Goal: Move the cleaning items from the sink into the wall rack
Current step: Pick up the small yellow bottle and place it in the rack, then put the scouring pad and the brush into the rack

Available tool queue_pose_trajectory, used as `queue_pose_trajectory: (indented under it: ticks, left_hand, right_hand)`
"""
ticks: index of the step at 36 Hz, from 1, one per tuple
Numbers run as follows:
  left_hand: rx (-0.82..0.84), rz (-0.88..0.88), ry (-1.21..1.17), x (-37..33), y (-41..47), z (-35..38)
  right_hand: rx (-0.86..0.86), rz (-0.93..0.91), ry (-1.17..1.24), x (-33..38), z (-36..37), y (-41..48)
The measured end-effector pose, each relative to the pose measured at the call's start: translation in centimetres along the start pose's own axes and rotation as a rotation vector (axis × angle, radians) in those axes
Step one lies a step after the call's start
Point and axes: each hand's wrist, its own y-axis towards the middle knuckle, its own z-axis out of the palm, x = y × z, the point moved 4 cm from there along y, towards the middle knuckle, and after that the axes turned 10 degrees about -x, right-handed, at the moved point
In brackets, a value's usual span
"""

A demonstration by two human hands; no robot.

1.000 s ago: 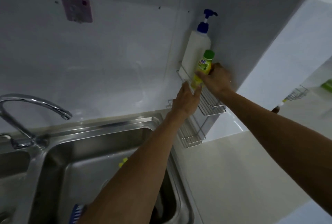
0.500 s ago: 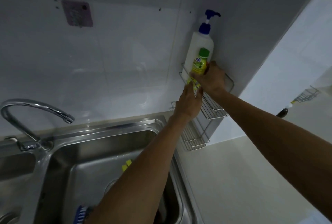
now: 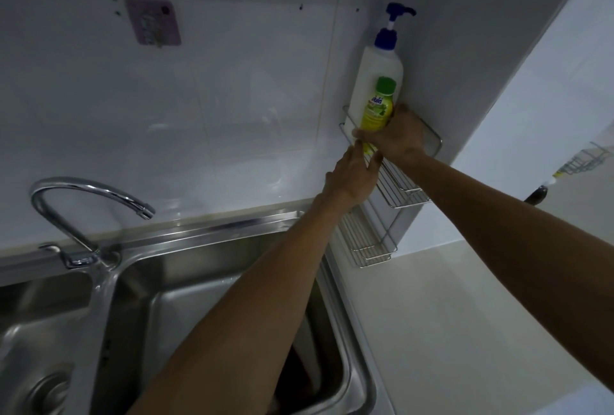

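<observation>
White tiles behind the wall rack (image 3: pixel 403 192): right hand (image 3: pixel 397 138) grasps the green bottle (image 3: pixel 378 108), lowering it into the upper shelf; left hand (image 3: pixel 354 175), holding nothing, steadies the rack's front. Next, letting go.

The pump bottle (image 3: pixel 375 85) is white with a dark blue pump head. In front of it the small dish-soap bottle (image 3: pixel 377 112) is yellow-green with a green cap and a label in blue lettering (the rest too blurred to read). The wall rack (image 3: pixel 403 193) is silvery wire; sink (image 3: pixel 212 285) and tap (image 3: pixel 71 195) are bright steel. The wall tiles (image 3: pixel 232 82) are white, the adhesive hook pad (image 3: pixel 153 26) at ten o'clock pale pink, the surface (image 3: pixel 448 331) cream.
</observation>
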Motion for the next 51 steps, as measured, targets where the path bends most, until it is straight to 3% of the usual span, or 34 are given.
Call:
queue_pose_trajectory:
  ticks: [11, 16, 18, 21, 25, 28, 32, 37, 45, 51]
  left_hand:
    - [0.013, -0.006, 0.256, 3.2, -5.4, -7.0]
    - [-0.028, -0.02, 0.376, 9.0, -11.7, -11.8]
    - [-0.035, -0.062, 0.437, 12.5, -14.9, -13.3]
    - [-0.072, -0.159, 0.506, 18.6, -20.5, -15.1]
    - [-0.035, -0.305, 0.689, 26.6, -27.8, -16.0]
    - [0.004, -0.439, 0.648, 31.5, -31.4, -16.0]
    - [-0.004, -0.509, 0.594, 35.5, -33.5, -14.9]
    - [0.035, -0.601, 0.455, 39.5, -33.6, -12.3]
    - [0.208, -0.936, 0.339, 45.8, -34.4, -9.6]
    - [0.097, -1.021, 0.133, 47.1, -34.8, -9.1]
  right_hand:
    - [-0.028, 0.12, -0.012, 0.2, -0.9, -4.3]
    - [-0.295, -0.143, -0.031, 2.4, -1.0, -10.6]
    - [-0.303, -0.223, 0.072, 3.3, 0.5, -14.2]
    - [-0.101, -0.291, 0.15, 4.1, 5.1, -20.2]
    - [0.318, -0.232, 0.101, 3.0, 13.3, -29.4]
    - [0.583, -0.143, -0.03, 1.0, 18.9, -35.9]
    - [0.795, -0.119, -0.165, -1.9, 24.3, -42.0]
    - [1.056, 0.089, -0.215, -5.7, 29.9, -46.9]
    - [1.256, 0.219, -0.235, -6.7, 35.4, -52.9]
    - [1.253, 0.313, -0.168, -5.3, 35.8, -52.2]
